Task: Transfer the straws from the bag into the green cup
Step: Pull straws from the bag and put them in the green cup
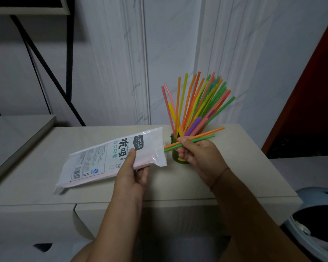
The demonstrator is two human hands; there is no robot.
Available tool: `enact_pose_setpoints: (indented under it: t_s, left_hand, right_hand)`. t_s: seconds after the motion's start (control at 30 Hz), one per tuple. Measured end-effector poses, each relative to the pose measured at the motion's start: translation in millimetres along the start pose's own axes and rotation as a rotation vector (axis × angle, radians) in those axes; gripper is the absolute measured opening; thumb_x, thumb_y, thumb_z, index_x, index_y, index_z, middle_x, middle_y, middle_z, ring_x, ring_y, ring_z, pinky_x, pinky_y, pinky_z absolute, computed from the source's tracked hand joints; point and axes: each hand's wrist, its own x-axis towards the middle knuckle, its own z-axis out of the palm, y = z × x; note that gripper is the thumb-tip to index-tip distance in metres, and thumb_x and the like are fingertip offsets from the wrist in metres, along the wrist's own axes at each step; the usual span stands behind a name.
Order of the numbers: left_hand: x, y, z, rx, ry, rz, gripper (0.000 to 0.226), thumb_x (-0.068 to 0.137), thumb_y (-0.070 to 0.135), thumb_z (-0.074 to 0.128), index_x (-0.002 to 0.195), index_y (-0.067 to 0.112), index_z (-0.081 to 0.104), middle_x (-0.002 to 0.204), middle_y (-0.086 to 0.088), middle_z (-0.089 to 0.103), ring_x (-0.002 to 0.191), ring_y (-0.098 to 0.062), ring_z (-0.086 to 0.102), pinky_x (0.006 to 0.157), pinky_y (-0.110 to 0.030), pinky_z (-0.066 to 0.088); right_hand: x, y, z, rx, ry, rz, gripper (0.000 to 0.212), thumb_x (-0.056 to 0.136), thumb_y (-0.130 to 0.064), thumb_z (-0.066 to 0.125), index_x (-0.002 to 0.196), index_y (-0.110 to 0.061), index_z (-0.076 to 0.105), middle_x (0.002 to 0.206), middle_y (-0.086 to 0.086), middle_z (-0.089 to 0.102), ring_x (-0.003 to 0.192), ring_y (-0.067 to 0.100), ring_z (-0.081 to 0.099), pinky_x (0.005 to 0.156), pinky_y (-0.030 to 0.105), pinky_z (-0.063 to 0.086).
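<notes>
A person's right hand [195, 154] pinches a few orange and green straws [203, 136], their tails just at the mouth of the bag [106, 159] that the left hand [133, 173] grips. The green cup [175, 156], already crowded, stands near the back edge of the surface [235, 167]. The handful likely needs tipping upright and lowering gently, lest the cup topple.

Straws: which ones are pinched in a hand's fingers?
The orange and green straws pinched in the right hand, lying nearly level; the other straws stand fanned in the green cup.
</notes>
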Motion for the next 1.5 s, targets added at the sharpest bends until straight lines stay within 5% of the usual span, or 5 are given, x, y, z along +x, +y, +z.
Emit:
enact_pose_setpoints:
  t_s: [0.13,0.33,0.67,1.1,1.5]
  left_hand:
    - [5,6,-2,-0.014,0.028,0.021,0.021,0.082,0.006,0.069,0.095,0.020,0.061,0.079,0.003,0.074,0.075,-0.012,0.070,0.048,-0.025,0.057]
    - [4,-4,-1,0.015,0.018,-0.006,0.023,0.081,0.002,0.068,0.095,0.019,0.061,0.078,0.001,0.074,0.076,-0.013,0.070,0.048,-0.026,0.057]
    - [2,-10,3,0.029,0.000,-0.028,0.019,0.081,0.002,0.068,0.090,0.017,0.061,0.062,0.002,0.073,0.058,-0.010,0.070,0.046,-0.026,0.056]
    - [9,2,-2,-0.021,0.069,0.005,0.022,0.083,0.004,0.067,0.097,0.018,0.059,0.086,-0.001,0.070,0.075,-0.014,0.067,0.044,-0.026,0.056]
    - [10,1,-1,-0.026,0.088,0.006,0.035,0.082,0.004,0.069,0.113,0.016,0.057,0.091,-0.002,0.070,0.080,-0.015,0.067,0.051,-0.029,0.059]
  right_hand:
    - [3,-12,-15,0.006,0.046,-0.028,0.016,0.091,-0.006,0.054,0.080,0.001,0.064,0.045,0.001,0.060,0.043,0.006,0.057,0.048,0.016,0.051]
    - [2,-5,-9,0.145,-0.027,0.010,0.009,0.091,-0.007,0.054,0.087,-0.004,0.061,0.054,-0.001,0.062,0.046,0.004,0.056,0.048,0.016,0.049]
    - [1,12,10,0.100,-0.014,-0.028,0.011,0.087,-0.004,0.060,0.096,0.002,0.062,0.065,0.005,0.059,0.049,0.006,0.054,0.050,0.018,0.049]
    - [7,-35,-38,-0.044,0.332,-0.329,0.008,0.088,-0.007,0.060,0.080,-0.005,0.062,0.043,-0.002,0.061,0.039,0.005,0.057,0.046,0.014,0.050]
    - [12,-47,-53,-0.247,0.547,-0.595,0.014,0.085,-0.014,0.064,0.072,-0.017,0.062,0.058,0.002,0.061,0.045,0.009,0.061,0.049,0.022,0.054]
